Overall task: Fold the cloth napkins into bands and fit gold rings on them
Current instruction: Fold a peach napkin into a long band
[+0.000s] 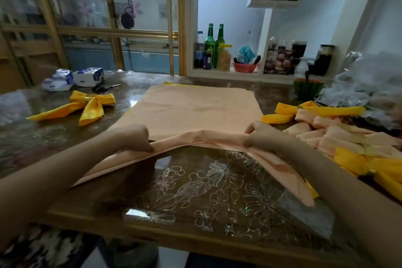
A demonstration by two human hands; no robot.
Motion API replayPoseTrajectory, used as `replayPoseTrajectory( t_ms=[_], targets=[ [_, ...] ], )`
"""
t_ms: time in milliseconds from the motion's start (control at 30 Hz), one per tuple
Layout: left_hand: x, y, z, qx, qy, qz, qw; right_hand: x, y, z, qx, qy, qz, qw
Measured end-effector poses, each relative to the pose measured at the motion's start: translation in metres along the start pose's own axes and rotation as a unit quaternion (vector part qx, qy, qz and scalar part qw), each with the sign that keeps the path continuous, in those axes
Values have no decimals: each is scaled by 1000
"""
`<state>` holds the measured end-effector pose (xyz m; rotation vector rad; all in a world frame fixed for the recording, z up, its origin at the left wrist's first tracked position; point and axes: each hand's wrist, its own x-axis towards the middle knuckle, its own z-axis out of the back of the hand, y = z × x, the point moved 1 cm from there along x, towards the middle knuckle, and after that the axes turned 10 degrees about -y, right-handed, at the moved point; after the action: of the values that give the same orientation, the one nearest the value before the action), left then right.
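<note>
Both hands are down on the peach napkin point(195, 111), which lies spread across the middle of the table point(195, 191) with its near edge doubled into a thick fold. The left hand point(134, 139) grips that fold, fingers curled around it and the tips tucked out of sight in the cloth. The right hand point(258, 135) grips it further along, thumb side up, its fingertips buried too. The two ends of the fold trail toward the near table edge, each partly covered by a forearm. A sliver of yellow cloth point(171, 83) peeks out at the napkin's far edge; most of it is hidden beneath.

Off to the left, a yellow napkin bow point(87, 111) wears a gold ring point(90, 97). To the right, a heap of folded napkins point(337, 135), peach and yellow, runs out of frame; any rings there are too blurred to pick out. Scissors point(104, 87) lie beyond the bow, near the tissue packs point(87, 76).
</note>
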<state>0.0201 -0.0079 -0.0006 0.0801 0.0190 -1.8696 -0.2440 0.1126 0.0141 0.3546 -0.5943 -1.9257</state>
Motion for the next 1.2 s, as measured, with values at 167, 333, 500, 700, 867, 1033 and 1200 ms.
replayPoseTrajectory(
  t_ms=[167, 333, 500, 700, 867, 1033, 1200],
  targets=[
    [-1, 28, 6, -25, 105, 49, 993, 8, -7, 4, 3, 5, -36, 999],
    [6, 19, 15, -183, 100, 60, 976, 1, 6, -6, 67, 25, -61, 996],
    [3, 4, 16, -360, 85, 122, 921, -17, 27, -35, 179, 72, -63, 979],
    [-12, -7, -3, -489, 70, 168, 853, -28, 40, -62, 327, 121, -119, 930],
    [-21, -21, -4, -652, 143, 205, 716, -30, 51, -77, 375, 120, -100, 914],
    [-37, -40, 0, -679, 27, 179, 711, -26, 57, -82, 304, 130, -104, 938],
    [-69, -63, -36, -576, -138, 68, 803, -30, 40, -65, 321, 224, -106, 914]
  ],
)
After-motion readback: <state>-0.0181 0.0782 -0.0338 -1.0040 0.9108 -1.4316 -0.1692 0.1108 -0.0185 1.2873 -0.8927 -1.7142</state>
